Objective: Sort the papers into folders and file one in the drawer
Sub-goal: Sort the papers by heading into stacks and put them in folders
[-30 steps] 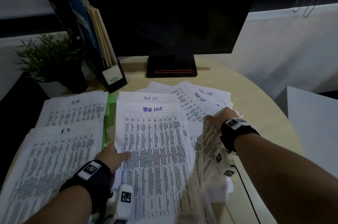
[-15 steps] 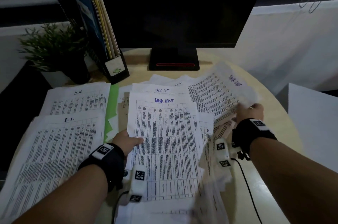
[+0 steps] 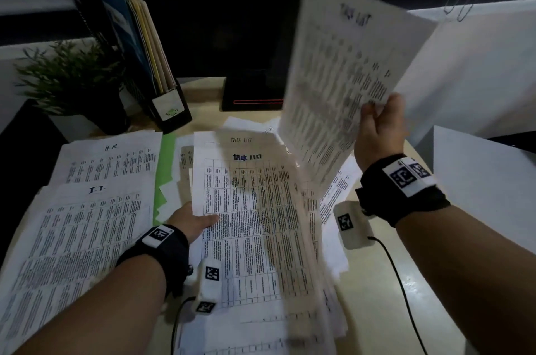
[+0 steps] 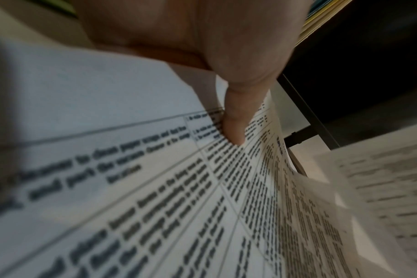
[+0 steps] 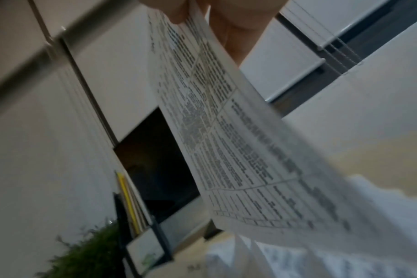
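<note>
Right hand (image 3: 381, 128) gripping a lifted sheet (image 3: 339, 79) above the task list stack (image 3: 255, 224); left hand (image 3: 191, 222) pinching that stack's left edge, thumb on top.

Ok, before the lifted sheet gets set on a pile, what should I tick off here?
1. Right hand grips the lifted sheet: ok.
2. Sheet's heading legible: not ok, blurred.
3. Left hand steadies the Task List pile, thumb on top: ok.
4. H.R. pile and I.T. pile headings readable: ok.
5. Green folder accessible: not ok, mostly covered by papers.
6. Drawer open: cannot tell, not visible.
</note>
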Tool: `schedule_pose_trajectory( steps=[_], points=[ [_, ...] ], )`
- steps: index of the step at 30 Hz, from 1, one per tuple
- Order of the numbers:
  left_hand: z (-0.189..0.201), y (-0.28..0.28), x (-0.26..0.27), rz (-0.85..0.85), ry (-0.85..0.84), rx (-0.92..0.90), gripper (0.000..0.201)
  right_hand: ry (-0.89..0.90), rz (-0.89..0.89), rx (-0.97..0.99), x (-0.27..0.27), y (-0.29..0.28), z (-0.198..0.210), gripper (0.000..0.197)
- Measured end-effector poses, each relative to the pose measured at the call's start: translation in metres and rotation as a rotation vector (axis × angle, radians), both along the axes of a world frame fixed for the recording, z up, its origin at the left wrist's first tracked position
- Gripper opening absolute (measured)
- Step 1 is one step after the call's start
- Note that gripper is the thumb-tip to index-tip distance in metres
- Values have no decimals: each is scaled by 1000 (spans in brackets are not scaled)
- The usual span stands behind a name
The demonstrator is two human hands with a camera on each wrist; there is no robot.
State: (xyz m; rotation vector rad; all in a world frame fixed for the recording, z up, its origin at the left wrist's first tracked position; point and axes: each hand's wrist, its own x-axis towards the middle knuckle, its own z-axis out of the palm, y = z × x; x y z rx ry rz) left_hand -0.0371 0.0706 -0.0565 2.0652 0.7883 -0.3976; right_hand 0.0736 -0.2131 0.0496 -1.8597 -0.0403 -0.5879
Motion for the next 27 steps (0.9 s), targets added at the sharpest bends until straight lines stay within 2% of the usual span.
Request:
schedule_pose_trajectory(
  steps=[4,7,8,10,12,13,15,17,18,20,21,23,25,27],
  points=[
    [0,1,-2,8,18,-5,67,-192,97,223,-8,4,31,16],
    [-3,1,-1,86,19,-82,65,-223,100,327,-11,1,47,24],
    [-3,1,-1,117,23,-109,70,-180,73,296,-11,0,46,21],
    [-5,2,-1,265,15,-223,87,24,24,166,-7,-1,34,7],
    [-14,8,-1,393,12,-274,113,277,-6,-55,-4,-5,10,15],
    [-15,9,-2,402,24,-266,122,384,22,-138,-5,-6,-4,17],
    [-18,9,-6,408,45,-305,129,566,96,-257,-16,-4,-29,24],
    [-21,4,-10,371,27,-513,129,714,140,-391,-29,-1,-57,26],
    [-28,4,-12,320,52,-569,128,767,156,-441,-36,1,-69,26],
    [-14,-13,-22,193,29,-585,104,843,180,-470,-47,5,-87,24],
    [-9,-23,-27,97,-16,-522,86,880,187,-481,-52,8,-93,23],
    [-7,-38,-33,-28,-81,-285,74,908,226,-506,-59,15,-100,24],
    [1,-53,-41,-24,-158,-179,67,894,227,-520,-61,17,-100,29],
    [16,-62,-45,-15,-251,-196,63,866,151,-408,-60,11,-94,49]
  ],
)
